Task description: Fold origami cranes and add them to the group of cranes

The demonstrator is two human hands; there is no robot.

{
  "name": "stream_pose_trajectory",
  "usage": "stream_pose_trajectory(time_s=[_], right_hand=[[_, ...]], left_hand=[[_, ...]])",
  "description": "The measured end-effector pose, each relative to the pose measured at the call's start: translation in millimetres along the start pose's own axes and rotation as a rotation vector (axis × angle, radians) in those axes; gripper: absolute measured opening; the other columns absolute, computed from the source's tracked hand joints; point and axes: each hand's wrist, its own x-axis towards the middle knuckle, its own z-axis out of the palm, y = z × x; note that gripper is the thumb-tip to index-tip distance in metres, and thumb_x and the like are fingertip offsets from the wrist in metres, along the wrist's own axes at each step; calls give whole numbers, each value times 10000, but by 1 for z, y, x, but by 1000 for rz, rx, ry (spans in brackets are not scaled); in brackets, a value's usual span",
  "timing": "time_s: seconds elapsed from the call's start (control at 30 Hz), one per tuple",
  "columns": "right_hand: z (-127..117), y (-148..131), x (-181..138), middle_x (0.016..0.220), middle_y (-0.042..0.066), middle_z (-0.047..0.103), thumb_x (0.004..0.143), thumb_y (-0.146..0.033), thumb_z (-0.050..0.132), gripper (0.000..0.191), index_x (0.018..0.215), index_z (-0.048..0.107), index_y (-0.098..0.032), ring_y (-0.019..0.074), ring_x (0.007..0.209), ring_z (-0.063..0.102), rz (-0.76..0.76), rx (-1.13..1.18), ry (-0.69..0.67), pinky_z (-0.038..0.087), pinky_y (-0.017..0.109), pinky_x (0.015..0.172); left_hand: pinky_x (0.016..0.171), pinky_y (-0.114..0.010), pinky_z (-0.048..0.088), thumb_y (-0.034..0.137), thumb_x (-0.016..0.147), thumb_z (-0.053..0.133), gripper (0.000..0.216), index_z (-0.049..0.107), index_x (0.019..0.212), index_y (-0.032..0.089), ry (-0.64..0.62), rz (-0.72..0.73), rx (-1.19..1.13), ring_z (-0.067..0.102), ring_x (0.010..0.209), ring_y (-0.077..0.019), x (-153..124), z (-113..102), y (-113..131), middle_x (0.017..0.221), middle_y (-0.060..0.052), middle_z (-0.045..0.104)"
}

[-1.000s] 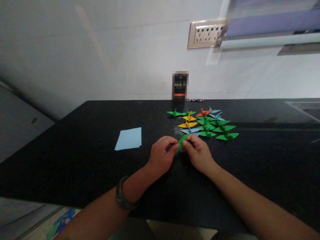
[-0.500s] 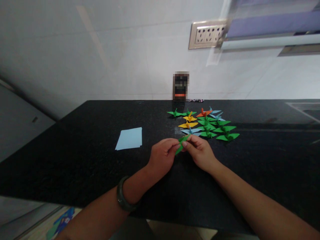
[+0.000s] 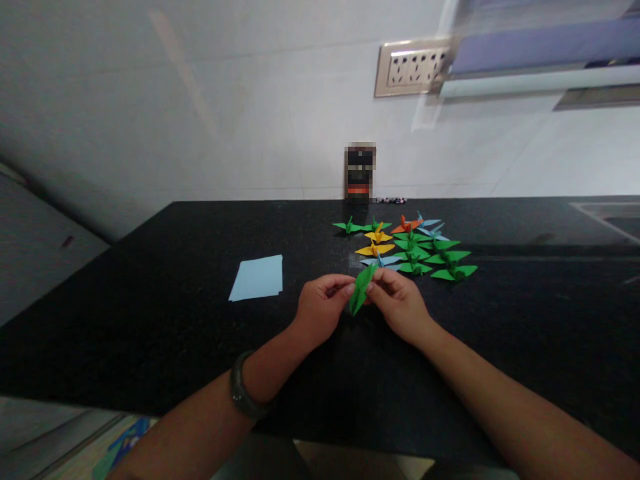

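Holding a folded piece of green paper [image 3: 362, 292] between both hands, low over the surface [image 3: 150, 320], just nearer than the cluster of paper cranes. Left hand [image 3: 324, 303]: narrow grip, thumb and fingers closed on the paper's left edge. Right hand [image 3: 400, 300]: likewise pinched, on its right edge. Piece slim, pointed at the lower end, creased, tilted. Surface dark, smooth, finely speckled. Green cranes [image 3: 454, 273] crisp-winged, matt; yellow cranes [image 3: 376, 249], an orange crane [image 3: 406, 227] and blue cranes [image 3: 379, 261] among them, some overlapping. Pale blue sheets [image 3: 257, 277] lie flat to the left, corners slightly out of line. Dark rounded bracelet [image 3: 245, 393] on left wrist.

Hard to make out: far fingertips, behind the paper; the nearest blue crane, partly covered by the right hand; an upright object [image 3: 360, 173] by the wall [image 3: 225, 120], pixelated. Both forearms cut off below.
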Motion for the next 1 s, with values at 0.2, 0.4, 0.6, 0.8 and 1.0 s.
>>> stream_pose_trajectory(time_s=[0.2,0.4,0.6,0.8,1.0], right_hand=[[5,4,-2,638,-67,511,716,-202,599,267,910,419,-243,91,529,481,-58,115,99,386,197,473],[2,3,-3,755,11,562,755,-182,568,17,766,572,-194,133,708,534,-212,-255,44,434,254,618],[3,3,-2,727,13,581,740,-174,605,31,714,598,-191,147,723,556,-271,-322,96,443,289,683],[2,0,-4,745,24,580,749,-197,594,20,738,599,-181,142,696,546,-221,-359,138,439,267,619],[4,-4,-6,730,20,566,732,-229,599,45,732,591,-184,131,645,521,-160,-294,155,419,249,552]], left_hand=[[545,-222,427,271,736,575,126,567,755,147,-55,25,43,535,579,-107,-1,0,-3,649,8,570],[536,-223,420,265,758,531,110,547,764,157,23,63,132,531,585,-111,-1,0,-2,659,7,553],[570,-228,438,216,697,590,75,600,729,148,18,40,131,570,619,-124,-1,-1,-3,679,-10,616],[584,-227,452,225,657,641,103,628,699,132,-28,-80,-89,577,600,-116,-2,0,1,637,-4,628],[582,-231,468,306,656,673,186,630,694,129,-23,-104,-222,568,575,-105,-2,1,2,608,3,617]])
